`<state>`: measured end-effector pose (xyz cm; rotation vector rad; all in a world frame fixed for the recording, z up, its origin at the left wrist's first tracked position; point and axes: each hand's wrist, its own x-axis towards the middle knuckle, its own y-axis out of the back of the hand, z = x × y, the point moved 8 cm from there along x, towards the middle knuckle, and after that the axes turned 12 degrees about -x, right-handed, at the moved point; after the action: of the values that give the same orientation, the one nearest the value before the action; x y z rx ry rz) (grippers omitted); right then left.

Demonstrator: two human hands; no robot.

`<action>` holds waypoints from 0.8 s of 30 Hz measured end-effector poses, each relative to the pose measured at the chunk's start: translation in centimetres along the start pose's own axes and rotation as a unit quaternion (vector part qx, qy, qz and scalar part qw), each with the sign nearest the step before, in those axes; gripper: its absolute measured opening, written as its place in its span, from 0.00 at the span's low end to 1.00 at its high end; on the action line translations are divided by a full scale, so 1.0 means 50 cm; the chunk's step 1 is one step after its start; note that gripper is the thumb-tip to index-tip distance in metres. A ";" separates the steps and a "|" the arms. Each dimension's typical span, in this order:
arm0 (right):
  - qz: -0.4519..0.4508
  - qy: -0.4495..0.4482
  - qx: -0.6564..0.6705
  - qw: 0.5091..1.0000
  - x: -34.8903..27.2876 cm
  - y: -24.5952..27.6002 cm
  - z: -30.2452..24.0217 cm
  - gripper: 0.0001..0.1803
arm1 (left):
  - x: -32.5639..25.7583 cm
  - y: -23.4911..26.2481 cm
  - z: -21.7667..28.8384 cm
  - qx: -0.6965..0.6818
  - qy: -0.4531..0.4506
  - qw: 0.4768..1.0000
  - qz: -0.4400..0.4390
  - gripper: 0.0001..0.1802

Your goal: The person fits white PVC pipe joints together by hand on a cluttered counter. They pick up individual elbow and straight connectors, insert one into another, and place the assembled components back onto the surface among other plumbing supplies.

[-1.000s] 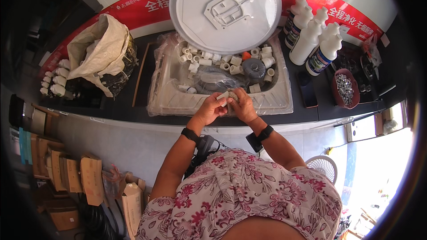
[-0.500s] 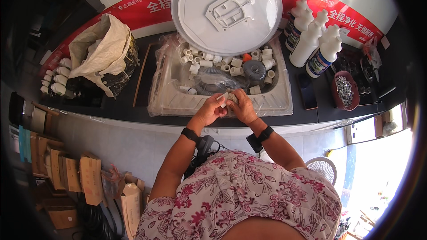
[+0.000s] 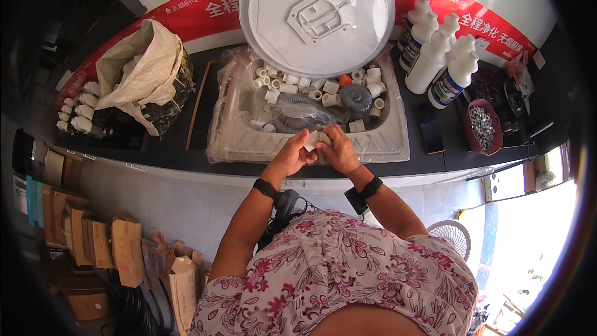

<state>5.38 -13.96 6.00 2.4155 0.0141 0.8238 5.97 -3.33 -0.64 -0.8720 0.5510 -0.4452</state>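
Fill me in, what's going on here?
A person is working bare-handed over the front edge of a plastic-wrapped sink. The left hand holds a small white piece; the right hand holds a tan, rough-looking piece close beside it, too small to identify. Loose white fittings and a grey round part lie in the sink.

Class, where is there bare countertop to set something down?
Bare countertop shows between the phone-like black slab and red bowl; a narrow gap lies between the brown strip and sink. White pipe fittings crowd the sink.
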 end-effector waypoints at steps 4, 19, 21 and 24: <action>-0.015 -0.023 -0.021 0.999 -0.004 -0.009 0.015 0.17 | -0.001 -0.004 0.005 0.058 -0.027 0.998 0.025 0.18; -0.019 -0.002 -0.008 1.000 0.000 -0.011 -0.008 0.20 | -0.002 -0.018 -0.002 0.051 0.017 0.998 -0.017 0.18; 0.007 -0.010 -0.007 1.000 -0.001 -0.006 -0.003 0.18 | 0.000 -0.025 -0.006 0.071 0.013 0.997 -0.012 0.18; -0.024 -0.101 -0.004 0.995 -0.007 -0.017 0.037 0.15 | 0.001 -0.028 -0.004 0.103 0.013 0.995 -0.011 0.19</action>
<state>6.26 -14.30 4.18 2.4707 -0.0095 0.5551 5.68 -4.26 0.38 -0.6757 0.5108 -0.5248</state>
